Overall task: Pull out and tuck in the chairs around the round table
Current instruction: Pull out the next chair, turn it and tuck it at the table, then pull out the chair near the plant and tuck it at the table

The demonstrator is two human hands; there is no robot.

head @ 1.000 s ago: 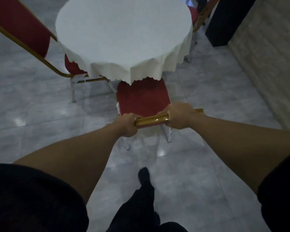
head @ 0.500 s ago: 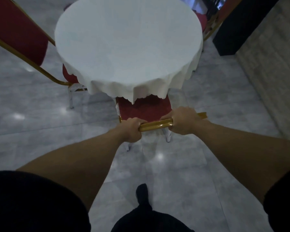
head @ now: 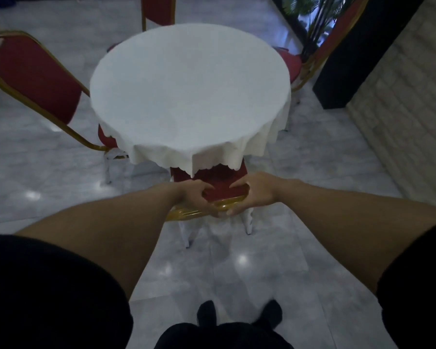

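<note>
A round table [head: 189,96] under a white cloth fills the centre of the head view. Directly in front of me stands a red chair with a gold frame [head: 224,183], its seat mostly under the cloth's hanging edge. My left hand [head: 195,195] and my right hand [head: 253,192] both grip the gold top rail of its backrest, close together. A second red chair [head: 35,76] stands at the left, its seat under the table. A third chair [head: 159,8] is at the far side and another chair [head: 300,64] at the right.
A pale brick wall [head: 400,109] runs along the right, with a black pillar [head: 358,54] and a green plant [head: 310,13] behind it. The floor [head: 48,197] is glossy grey tile. My two dark shoes [head: 237,316] show at the bottom.
The chair has slid forward under the table, so less of its red seat shows. My hands have shifted closer together on the rail, and my view has tilted up to take in the far chairs.
</note>
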